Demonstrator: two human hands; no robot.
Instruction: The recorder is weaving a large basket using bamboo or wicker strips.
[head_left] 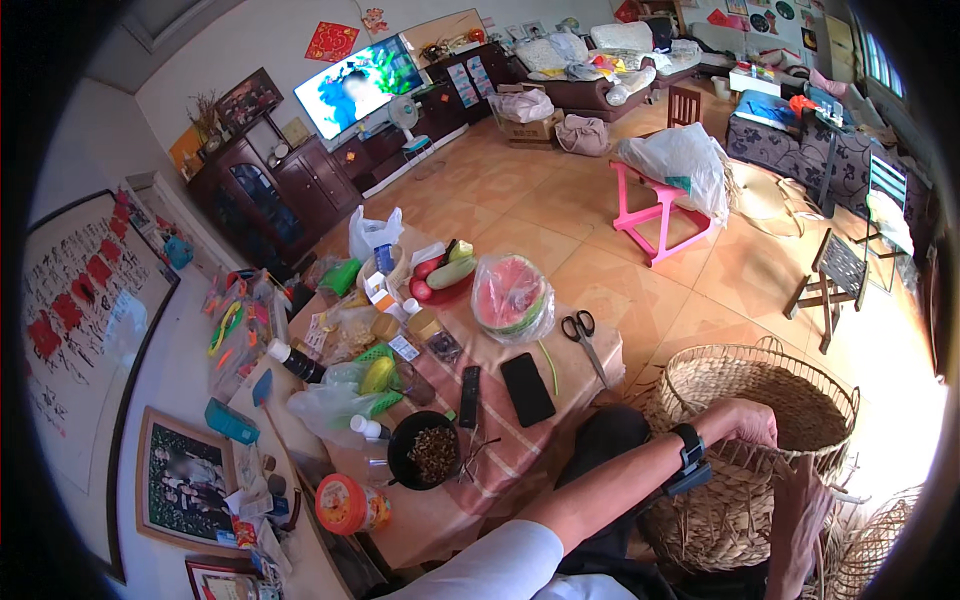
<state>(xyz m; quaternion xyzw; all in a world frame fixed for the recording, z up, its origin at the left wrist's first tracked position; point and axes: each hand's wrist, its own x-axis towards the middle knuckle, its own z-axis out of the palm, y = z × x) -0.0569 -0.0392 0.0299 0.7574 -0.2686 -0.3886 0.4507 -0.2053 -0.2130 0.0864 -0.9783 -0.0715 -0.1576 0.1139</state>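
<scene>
The woven basket is straw-tan, the tablecloth dusky pink with pale stripes, the watermelon red and green, the stool bright pink, the floor tiles orange.

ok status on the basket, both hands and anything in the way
Left grip at woven basket rim, right grip just below, finger closure unclear. Basket upright, open-topped. Scissors on table, apart from basket.
</scene>
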